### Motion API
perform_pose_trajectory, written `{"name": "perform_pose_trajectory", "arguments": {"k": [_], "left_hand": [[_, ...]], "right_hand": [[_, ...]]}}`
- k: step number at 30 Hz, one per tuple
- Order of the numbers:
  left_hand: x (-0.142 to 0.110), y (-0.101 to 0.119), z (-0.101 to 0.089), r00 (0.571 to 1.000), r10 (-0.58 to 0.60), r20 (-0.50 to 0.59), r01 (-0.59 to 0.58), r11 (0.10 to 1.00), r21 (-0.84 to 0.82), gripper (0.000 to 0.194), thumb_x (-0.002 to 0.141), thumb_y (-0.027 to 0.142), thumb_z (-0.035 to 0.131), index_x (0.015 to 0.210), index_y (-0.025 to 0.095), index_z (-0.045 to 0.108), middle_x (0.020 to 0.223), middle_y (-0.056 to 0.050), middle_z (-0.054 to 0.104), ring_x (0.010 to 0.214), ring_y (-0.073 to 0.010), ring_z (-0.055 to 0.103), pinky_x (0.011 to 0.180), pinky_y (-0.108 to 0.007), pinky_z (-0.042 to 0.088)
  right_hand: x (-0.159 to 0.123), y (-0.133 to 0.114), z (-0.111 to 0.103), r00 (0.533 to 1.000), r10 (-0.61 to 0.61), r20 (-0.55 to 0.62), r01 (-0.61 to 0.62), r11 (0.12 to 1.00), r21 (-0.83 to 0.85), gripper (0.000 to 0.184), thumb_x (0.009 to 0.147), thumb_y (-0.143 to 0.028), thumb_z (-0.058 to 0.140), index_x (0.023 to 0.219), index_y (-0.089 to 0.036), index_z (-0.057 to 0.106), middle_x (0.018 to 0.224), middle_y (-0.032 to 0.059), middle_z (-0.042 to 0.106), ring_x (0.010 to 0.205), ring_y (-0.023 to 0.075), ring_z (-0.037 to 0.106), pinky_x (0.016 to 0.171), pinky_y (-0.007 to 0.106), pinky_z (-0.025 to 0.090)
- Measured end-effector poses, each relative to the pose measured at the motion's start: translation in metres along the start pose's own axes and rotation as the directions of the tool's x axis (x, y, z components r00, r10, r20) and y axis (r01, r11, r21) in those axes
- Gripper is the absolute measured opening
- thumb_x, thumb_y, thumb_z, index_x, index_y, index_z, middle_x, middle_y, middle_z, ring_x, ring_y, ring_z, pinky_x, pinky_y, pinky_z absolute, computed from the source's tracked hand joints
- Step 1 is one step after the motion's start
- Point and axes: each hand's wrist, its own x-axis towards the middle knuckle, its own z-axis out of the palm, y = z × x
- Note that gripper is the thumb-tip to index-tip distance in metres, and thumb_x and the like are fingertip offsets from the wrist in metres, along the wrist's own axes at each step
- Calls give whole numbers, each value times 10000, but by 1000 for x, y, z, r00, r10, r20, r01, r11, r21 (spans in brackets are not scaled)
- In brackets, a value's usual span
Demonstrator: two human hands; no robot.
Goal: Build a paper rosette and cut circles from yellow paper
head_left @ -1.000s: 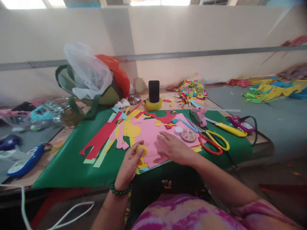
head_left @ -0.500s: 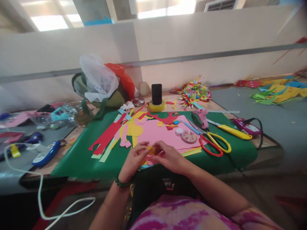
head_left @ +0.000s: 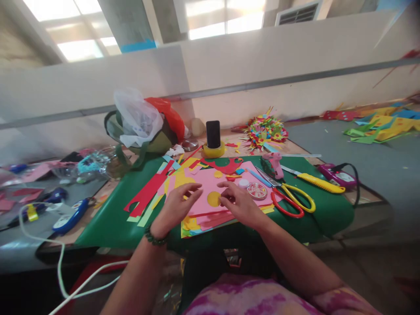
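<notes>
A round yellow paper disc (head_left: 214, 199) lies flat on a stack of pink paper sheets (head_left: 200, 208). My right hand (head_left: 241, 202) is at the disc's right edge, fingers curved and apart; whether a fingertip touches the disc I cannot tell. To the left, my left hand (head_left: 180, 202) hovers over the stack with its fingers loosely spread and nothing in them. Beyond the hands lie a smaller yellow disc (head_left: 218, 174) and a red paper piece with cut-outs (head_left: 226, 166). A clear round case of small pieces (head_left: 257, 190) sits near my right hand.
Red-and-yellow-handled scissors (head_left: 288, 206), a yellow cutter knife (head_left: 321, 183) and a pink glue gun (head_left: 274, 162) lie at the right on the green mat (head_left: 108, 223). Red paper strips (head_left: 149, 188) lie left. A phone (head_left: 213, 134) stands behind; a bag (head_left: 160, 140) stands back left.
The yellow disc, held between both hands before, now lies on the pink paper. My hands have moved forward and apart, and the view has tilted up slightly.
</notes>
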Motion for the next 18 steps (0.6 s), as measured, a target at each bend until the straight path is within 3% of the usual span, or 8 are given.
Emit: {"name": "perform_pose_trajectory", "arguments": {"k": [3,6,9,12,15,18], "left_hand": [[24,10,15,969,20,247,10,993,-120,364,744,525,669,795,167,711,756,-57,713,658,-163,609,589,-262,473],[46,10,24,908,-16,419,135,957,-256,375,693,528,709,681,157,656,620,-16,627,567,-125,557,537,-237,444],[63,2,29,873,-82,480,274,898,-345,357,652,489,757,692,150,652,602,10,584,546,-100,538,527,-218,426],[71,-9,36,835,-118,538,381,829,-410,369,606,473,801,681,144,650,585,27,553,525,-82,519,525,-211,421],[70,-18,43,836,-130,533,412,789,-455,399,574,493,823,684,143,668,608,17,585,528,-79,522,540,-214,437],[66,-23,45,837,-119,534,402,795,-454,397,604,519,803,694,147,696,638,-9,634,542,-94,543,562,-226,459]], "right_hand": [[0,3,1,997,-14,-70,14,1000,-5,323,866,-213,508,1185,-162,512,760,24,707,674,158,656,643,283,517],[1,9,-5,991,-22,-131,22,1000,3,319,891,-237,485,1199,-157,512,748,19,685,692,168,674,668,304,538],[3,17,-13,983,-113,-147,111,994,-22,313,898,-183,444,1196,-186,538,914,54,689,771,155,695,715,310,562],[5,27,-17,960,-251,-124,229,959,-167,267,889,-156,485,1122,-217,602,1049,76,668,848,159,681,721,311,568],[7,37,-13,942,-319,-99,286,924,-253,111,918,-208,549,957,-217,652,991,77,677,898,184,670,760,334,569],[7,41,-9,941,-317,-118,277,922,-270,144,951,-255,542,868,-222,656,940,72,687,889,185,671,786,337,563]]}}
